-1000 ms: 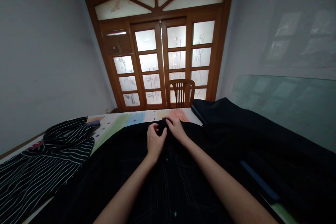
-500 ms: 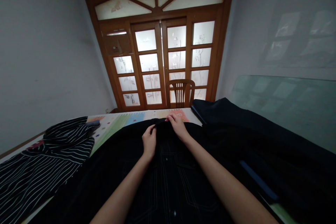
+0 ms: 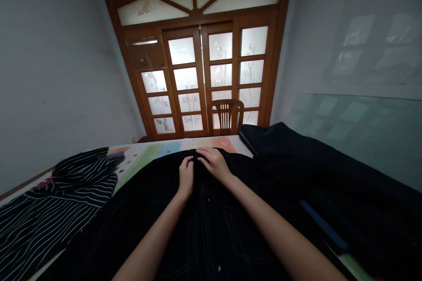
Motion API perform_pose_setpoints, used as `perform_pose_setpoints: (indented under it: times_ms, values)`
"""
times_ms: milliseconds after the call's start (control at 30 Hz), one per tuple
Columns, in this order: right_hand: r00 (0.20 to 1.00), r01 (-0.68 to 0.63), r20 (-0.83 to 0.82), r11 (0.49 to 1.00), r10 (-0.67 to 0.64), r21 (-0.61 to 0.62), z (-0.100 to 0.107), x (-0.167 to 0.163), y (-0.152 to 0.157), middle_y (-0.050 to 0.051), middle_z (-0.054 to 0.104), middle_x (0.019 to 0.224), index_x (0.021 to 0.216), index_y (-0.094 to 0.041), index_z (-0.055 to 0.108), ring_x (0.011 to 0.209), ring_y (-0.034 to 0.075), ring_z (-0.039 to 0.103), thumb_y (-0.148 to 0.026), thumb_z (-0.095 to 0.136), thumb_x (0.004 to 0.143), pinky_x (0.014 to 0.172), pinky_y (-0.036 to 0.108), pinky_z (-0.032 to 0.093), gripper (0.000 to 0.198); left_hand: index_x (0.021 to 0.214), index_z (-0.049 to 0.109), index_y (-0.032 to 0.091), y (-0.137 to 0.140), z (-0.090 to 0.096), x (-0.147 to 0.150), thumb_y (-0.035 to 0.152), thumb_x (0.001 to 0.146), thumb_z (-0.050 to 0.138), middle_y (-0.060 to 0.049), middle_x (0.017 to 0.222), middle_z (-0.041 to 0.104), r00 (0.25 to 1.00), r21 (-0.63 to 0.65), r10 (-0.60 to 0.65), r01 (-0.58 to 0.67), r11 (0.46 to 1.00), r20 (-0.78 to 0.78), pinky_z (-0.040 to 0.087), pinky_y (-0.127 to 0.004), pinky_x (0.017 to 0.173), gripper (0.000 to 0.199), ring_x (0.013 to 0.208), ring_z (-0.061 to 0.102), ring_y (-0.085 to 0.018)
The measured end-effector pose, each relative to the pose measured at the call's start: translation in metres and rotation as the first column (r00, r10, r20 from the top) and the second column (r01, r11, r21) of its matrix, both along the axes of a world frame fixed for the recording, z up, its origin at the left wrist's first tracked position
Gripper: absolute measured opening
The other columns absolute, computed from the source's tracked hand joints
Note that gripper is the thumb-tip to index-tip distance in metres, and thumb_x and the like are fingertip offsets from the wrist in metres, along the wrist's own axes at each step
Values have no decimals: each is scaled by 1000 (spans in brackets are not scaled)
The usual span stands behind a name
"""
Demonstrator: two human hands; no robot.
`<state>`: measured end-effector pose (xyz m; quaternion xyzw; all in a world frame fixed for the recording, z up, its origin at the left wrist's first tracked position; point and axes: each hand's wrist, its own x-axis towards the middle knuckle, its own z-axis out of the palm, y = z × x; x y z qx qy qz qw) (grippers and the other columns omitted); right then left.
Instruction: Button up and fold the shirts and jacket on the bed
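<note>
The left wall is seen bare and grey, and below it a striped garment, black with white lines, is laid in loose folds on the worktop. A small grey piece is placed at that garment's far right corner. The worktop is covered in a pattern of green, blue and orange patches on white, shown most plainly between the striped garment and the black jacket. The jacket is spread across the near middle, its far edge curved; pale stitching and 2 buttons are shown down its front. Behind, wooden doors are seen with 4 columns of panes, topped by an arch. At the middle of the jacket's far edge, black fabric is pinched between thumb and fingers of the left hand. The same edge is touched just beside it by the right hand, whose fingers are stretched toward the left; whether fabric is gripped there cannot be told. A chair is placed beyond the worktop, only its slatted back being seen. Farther right, navy cloth is heaped, and where the jacket is met by it cannot be made out in the dark. A blue strip is seen beside the right forearm. At the far right, a pale green panel is seen upright before the right wall.
</note>
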<state>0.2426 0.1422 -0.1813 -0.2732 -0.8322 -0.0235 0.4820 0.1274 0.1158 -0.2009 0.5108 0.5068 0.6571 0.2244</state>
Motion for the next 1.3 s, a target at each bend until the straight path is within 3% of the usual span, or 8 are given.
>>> perform_pose_setpoints:
  times_ms: [267, 500, 667, 767, 900, 1067, 1167, 1300]
  values:
    - [999, -14, 49, 1000, 14, -19, 1, -3, -4, 7, 62, 87, 85, -17, 61, 84, 18, 53, -16, 42, 79, 78, 34, 35, 20, 56, 50, 17, -5, 3, 1, 17, 64, 36, 2, 56, 49, 999, 13, 11, -11, 1000, -31, 35, -24, 57, 16, 56, 44, -13]
    - [999, -40, -18, 985, 37, -171, 1, -7, -3, 4, 65, 75, 75, -18, 62, 73, 16, 56, -14, 48, 75, 75, 32, 38, 14, 41, 40, 19, -8, 9, -4, 16, 64, 36, 4, 44, 40, 999, 22, -24, 25, 999, -42, 31, -22, 50, 24, 47, 37, -11]
    - [993, -99, -98, 939, 70, -328, 0, -6, 2, 1, 64, 74, 86, -19, 60, 67, 12, 58, -16, 47, 75, 65, 25, 44, 17, 42, 44, 18, -3, 8, -7, 20, 65, 39, 4, 45, 45, 1000, -17, -6, 6, 1000, 18, 33, -23, 51, 24, 49, 40, -12]
    - [988, -132, -121, 916, 93, -378, 0, -6, 4, 2, 63, 78, 93, -17, 57, 71, 12, 58, -15, 48, 74, 68, 26, 44, 22, 47, 48, 17, 1, 4, -8, 27, 67, 41, 3, 48, 48, 997, -43, 17, -14, 999, 71, 34, -23, 52, 23, 51, 42, -12]
    - [984, -163, -133, 895, 118, -415, -2, -5, 6, 3, 63, 84, 83, -18, 61, 81, 14, 56, -13, 47, 73, 76, 29, 41, 17, 49, 50, 15, 4, 2, -8, 30, 66, 45, 4, 48, 48, 993, -74, 30, -22, 997, 117, 33, -22, 52, 23, 50, 41, -11]
    - [981, -184, -137, 862, 135, -472, -9, -4, 13, 1, 64, 75, 76, -16, 60, 73, 13, 58, -16, 47, 73, 69, 27, 44, 14, 48, 52, 14, 3, 0, -8, 35, 64, 48, 4, 46, 47, 988, -110, 3, 14, 994, 152, 32, -22, 50, 27, 47, 40, -10]
    - [985, -165, -126, 865, 119, -475, -12, -6, 15, -1, 63, 69, 72, -16, 59, 67, 12, 58, -18, 46, 74, 63, 25, 45, 13, 45, 52, 13, 2, -1, -8, 41, 62, 51, 4, 42, 45, 985, -131, -32, 55, 990, 170, 30, -22, 46, 33, 43, 37, -9]
    - [993, -91, -112, 906, 48, -413, -10, -7, 11, 0, 62, 69, 75, -18, 58, 66, 13, 57, -18, 44, 75, 63, 25, 44, 15, 40, 46, 14, 5, -2, -13, 46, 57, 54, 5, 40, 40, 978, -134, -32, 60, 989, 206, 27, -22, 44, 37, 41, 34, -8]
